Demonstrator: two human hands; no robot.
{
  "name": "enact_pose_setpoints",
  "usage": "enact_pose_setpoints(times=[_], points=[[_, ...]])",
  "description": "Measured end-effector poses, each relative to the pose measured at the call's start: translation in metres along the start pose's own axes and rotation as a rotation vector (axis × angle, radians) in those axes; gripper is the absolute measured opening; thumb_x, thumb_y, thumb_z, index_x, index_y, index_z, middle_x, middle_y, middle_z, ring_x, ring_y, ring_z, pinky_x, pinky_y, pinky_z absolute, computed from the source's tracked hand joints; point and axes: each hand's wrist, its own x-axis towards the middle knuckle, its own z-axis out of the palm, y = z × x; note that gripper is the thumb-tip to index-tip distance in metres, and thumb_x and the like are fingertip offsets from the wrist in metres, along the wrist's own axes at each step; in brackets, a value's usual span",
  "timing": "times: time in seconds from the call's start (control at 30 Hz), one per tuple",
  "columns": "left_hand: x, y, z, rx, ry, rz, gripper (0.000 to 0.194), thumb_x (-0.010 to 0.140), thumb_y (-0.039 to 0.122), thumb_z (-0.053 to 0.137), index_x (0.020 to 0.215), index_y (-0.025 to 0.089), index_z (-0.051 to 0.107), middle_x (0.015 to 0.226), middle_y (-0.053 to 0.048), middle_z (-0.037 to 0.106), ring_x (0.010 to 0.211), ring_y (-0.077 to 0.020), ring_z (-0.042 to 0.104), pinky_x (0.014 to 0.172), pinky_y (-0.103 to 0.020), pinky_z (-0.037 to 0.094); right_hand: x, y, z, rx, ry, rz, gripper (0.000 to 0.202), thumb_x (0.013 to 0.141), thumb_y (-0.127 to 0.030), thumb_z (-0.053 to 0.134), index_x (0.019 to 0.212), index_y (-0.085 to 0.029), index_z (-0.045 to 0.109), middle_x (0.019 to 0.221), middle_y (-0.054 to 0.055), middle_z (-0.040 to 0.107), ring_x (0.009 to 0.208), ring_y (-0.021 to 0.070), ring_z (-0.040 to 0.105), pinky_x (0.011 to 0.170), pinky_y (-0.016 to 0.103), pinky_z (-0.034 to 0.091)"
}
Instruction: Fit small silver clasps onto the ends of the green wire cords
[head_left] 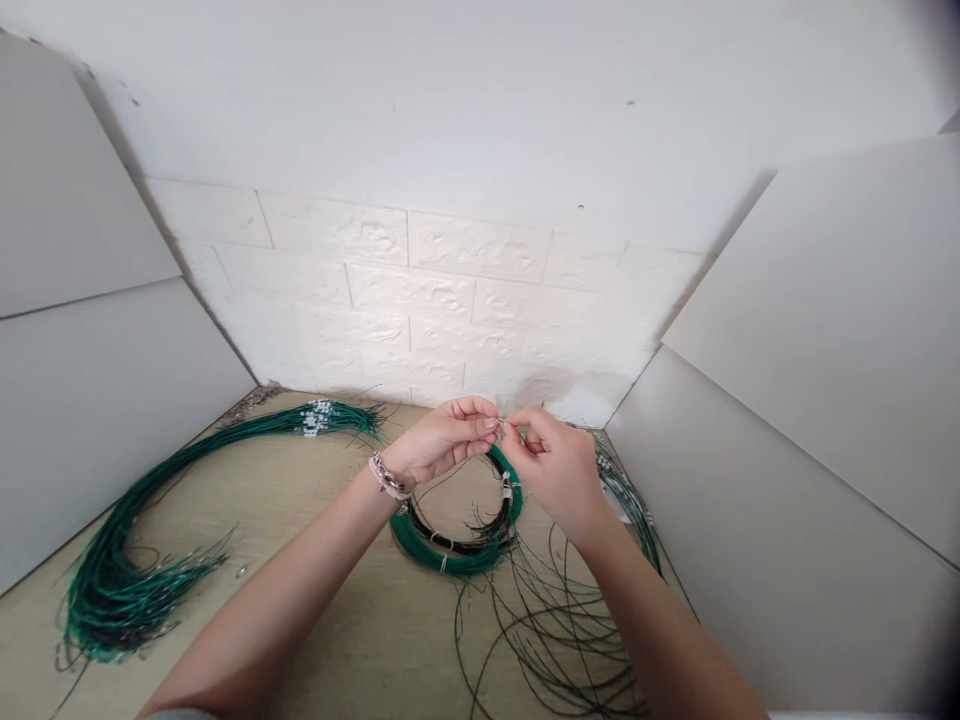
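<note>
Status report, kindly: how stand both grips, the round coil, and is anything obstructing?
Left grip and right grip: pinching thin piece, too small to identify. Round coil: tied, lying below. Obstruction: none seen; right forearm hides some loose wires.

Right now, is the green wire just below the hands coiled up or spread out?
Coiled: the green wire lies in a ring on the table, with pale ties around it.
</note>
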Motion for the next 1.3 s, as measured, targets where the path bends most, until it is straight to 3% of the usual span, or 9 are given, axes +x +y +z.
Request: enact_pose_setpoints(times=[0.8,1.3], points=[[0.000,0.001,0.001,0.033,-0.001,-0.034,0.014,0.066,0.009,0.068,0.077,0.010,0.060,0.068,-0.001,0.062,0.061,-0.0052,0.059,0.059,-0.014,0.046,0.004,-0.002,-0.006,0.038,-0.100,-0.002,0.011,0.075,-0.024,0.048,0.067,-0.018,0.053,0.046,-0.006,0.039,0.042,0.0058,0.033,0.045,0.017,0.028],[0.001,-0.001,-0.003,0.033,-0.006,-0.074,0.016,0.064,0.009,0.069,0.078,0.010,0.060,0.067,-0.001,0.062,0.060,-0.0055,0.058,0.058,-0.014,0.046,0.005,-0.002,-0.010,0.035,-0.214,0.084,0.014,0.076,-0.027,0.045,0.068,-0.019,0.054,0.045,-0.006,0.038,0.042,0.0068,0.033,0.044,0.019,0.025]])
